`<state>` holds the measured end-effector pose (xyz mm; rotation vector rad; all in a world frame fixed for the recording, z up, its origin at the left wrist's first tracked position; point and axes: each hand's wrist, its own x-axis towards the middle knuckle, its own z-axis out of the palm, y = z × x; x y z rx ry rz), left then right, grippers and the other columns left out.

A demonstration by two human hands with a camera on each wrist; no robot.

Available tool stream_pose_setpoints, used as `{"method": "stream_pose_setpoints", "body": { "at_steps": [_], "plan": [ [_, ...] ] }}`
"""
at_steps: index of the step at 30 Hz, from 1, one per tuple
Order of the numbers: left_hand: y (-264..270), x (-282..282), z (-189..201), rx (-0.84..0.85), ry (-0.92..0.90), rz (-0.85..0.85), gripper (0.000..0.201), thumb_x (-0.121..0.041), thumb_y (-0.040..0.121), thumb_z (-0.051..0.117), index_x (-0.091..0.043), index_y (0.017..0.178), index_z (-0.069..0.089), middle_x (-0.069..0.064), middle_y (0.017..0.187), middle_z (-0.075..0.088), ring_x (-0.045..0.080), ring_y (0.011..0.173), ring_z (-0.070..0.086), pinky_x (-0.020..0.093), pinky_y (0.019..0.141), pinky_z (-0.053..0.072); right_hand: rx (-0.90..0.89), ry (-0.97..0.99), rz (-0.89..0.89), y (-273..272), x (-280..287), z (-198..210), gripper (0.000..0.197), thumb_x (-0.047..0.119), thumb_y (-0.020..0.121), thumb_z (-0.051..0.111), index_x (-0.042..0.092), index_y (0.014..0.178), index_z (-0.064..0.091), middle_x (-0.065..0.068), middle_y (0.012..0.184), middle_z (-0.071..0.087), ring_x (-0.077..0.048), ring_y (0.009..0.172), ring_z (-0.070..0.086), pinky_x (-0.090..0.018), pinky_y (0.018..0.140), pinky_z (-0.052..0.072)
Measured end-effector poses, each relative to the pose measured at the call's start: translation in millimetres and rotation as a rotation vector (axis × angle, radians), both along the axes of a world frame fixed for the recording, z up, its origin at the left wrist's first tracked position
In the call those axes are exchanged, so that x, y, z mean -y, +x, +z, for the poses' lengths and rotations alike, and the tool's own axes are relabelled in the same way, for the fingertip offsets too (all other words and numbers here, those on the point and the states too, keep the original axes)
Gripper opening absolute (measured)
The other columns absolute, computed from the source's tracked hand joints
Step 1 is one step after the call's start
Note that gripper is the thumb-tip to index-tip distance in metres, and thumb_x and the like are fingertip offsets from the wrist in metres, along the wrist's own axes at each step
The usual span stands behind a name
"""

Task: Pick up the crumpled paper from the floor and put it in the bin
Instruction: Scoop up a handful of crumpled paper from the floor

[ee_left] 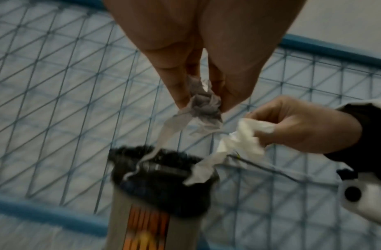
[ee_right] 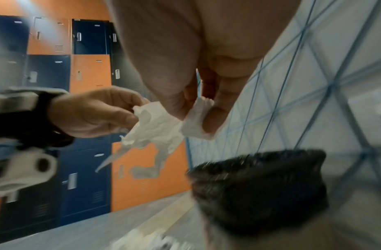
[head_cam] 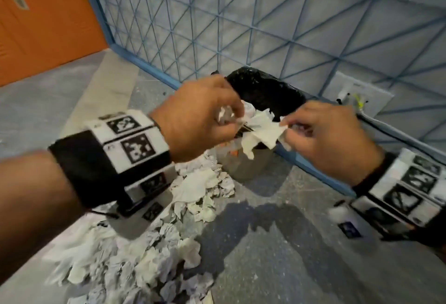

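Observation:
A grey bin (head_cam: 243, 166) lined with a black bag (head_cam: 263, 91) stands on the floor against the blue grid wall. Both hands hover just above its mouth. My left hand (head_cam: 231, 113) pinches a crumpled grey-white paper wad (ee_left: 203, 104), from which a strip hangs down toward the bag (ee_left: 159, 182). My right hand (head_cam: 288, 130) pinches a white crumpled paper (head_cam: 260, 132) that hangs over the bin's rim; the same paper (ee_right: 195, 118) shows between thumb and fingers in the right wrist view, above the bag (ee_right: 260, 189). Some paper lies inside the bin.
A heap of several crumpled papers (head_cam: 149, 250) covers the floor left of and in front of the bin. Bare grey floor (head_cam: 277, 255) lies to the right. A wall socket with a cable (head_cam: 357, 101) sits right of the bin. Orange and blue lockers (ee_right: 88, 76) stand at left.

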<state>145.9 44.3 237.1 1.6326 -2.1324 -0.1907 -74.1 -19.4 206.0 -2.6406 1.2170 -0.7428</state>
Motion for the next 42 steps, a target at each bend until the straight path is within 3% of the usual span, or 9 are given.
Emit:
{"method": "stream_pose_setpoints", "body": {
  "at_steps": [5,9,12,15,17,21,26,32,42],
  "plan": [
    [-20,92,12,-0.093,-0.140,0.239,0.022,-0.037,0.083,0.065,-0.025,0.101,0.068,0.001,0.112,0.058,0.016,0.104,0.054,0.017,0.076,0.030,-0.138,0.085,-0.301,35,103,9,0.029,0.027,0.082,0.057,0.019,0.107,0.070,-0.015,0.106,0.068,-0.034,0.102,0.061,-0.034,0.084,0.047],
    [-24,119,-35,-0.036,0.096,0.264,0.037,-0.043,0.088,0.060,-0.022,0.119,0.061,0.003,0.125,0.058,0.022,0.114,0.055,0.022,0.082,0.035,-0.090,0.299,-0.249,39,112,-8,0.040,0.019,0.078,0.064,0.024,0.118,0.061,-0.010,0.111,0.067,-0.031,0.107,0.061,-0.033,0.088,0.048],
    [-13,112,-50,0.007,0.129,0.202,0.042,-0.039,0.092,0.054,-0.020,0.128,0.054,0.002,0.132,0.054,0.022,0.120,0.052,0.027,0.094,0.038,-0.078,0.164,-0.235,20,91,-18,0.042,0.018,0.082,0.060,0.019,0.125,0.057,-0.009,0.124,0.060,-0.028,0.114,0.055,-0.031,0.095,0.042],
    [-2,84,-41,0.028,0.113,0.210,0.034,-0.039,0.090,0.055,-0.019,0.116,0.062,0.004,0.115,0.064,0.023,0.106,0.058,0.027,0.081,0.040,0.040,0.094,-0.088,12,41,-40,0.022,0.025,0.083,0.063,0.019,0.104,0.067,-0.004,0.099,0.064,-0.021,0.088,0.061,-0.028,0.081,0.045],
    [4,54,-48,0.061,0.193,0.164,0.027,-0.037,0.088,0.058,-0.019,0.106,0.066,0.003,0.104,0.068,0.022,0.096,0.062,0.023,0.073,0.037,-0.112,0.262,0.097,12,1,-69,0.020,0.030,0.083,0.065,0.020,0.100,0.067,-0.001,0.093,0.065,-0.020,0.083,0.062,-0.032,0.077,0.049],
    [15,-21,-111,0.262,0.606,0.021,0.032,-0.039,0.088,0.058,-0.022,0.116,0.061,0.001,0.114,0.064,0.020,0.101,0.060,0.025,0.081,0.045,-0.500,0.604,0.359,17,-69,-136,0.031,0.039,0.088,0.057,0.027,0.116,0.058,0.005,0.114,0.056,-0.016,0.104,0.056,-0.029,0.088,0.043],
    [21,-101,-197,0.411,1.018,-0.053,0.046,-0.044,0.086,0.057,-0.023,0.126,0.050,0.007,0.126,0.052,0.030,0.112,0.055,0.036,0.088,0.050,-0.640,0.776,0.532,31,-127,-201,0.042,0.045,0.082,0.061,0.031,0.120,0.050,0.004,0.123,0.045,-0.021,0.106,0.055,-0.035,0.089,0.048],
    [10,-147,-240,0.428,0.976,0.016,0.054,-0.041,0.083,0.060,-0.026,0.131,0.039,0.007,0.127,0.038,0.033,0.114,0.046,0.041,0.080,0.049,-0.610,0.734,0.439,56,-166,-241,0.072,0.065,0.069,0.062,0.030,0.126,0.034,0.001,0.132,0.035,-0.025,0.102,0.055,-0.044,0.084,0.052],
    [15,-167,-269,0.389,0.944,0.082,0.039,-0.030,0.092,0.050,-0.022,0.130,0.045,0.011,0.144,0.020,0.038,0.117,0.041,0.043,0.084,0.050,-0.418,0.806,0.362,59,-176,-255,0.023,0.030,0.086,0.057,0.017,0.103,0.051,0.001,0.111,0.044,-0.018,0.088,0.056,-0.035,0.078,0.050]
  ]
}}
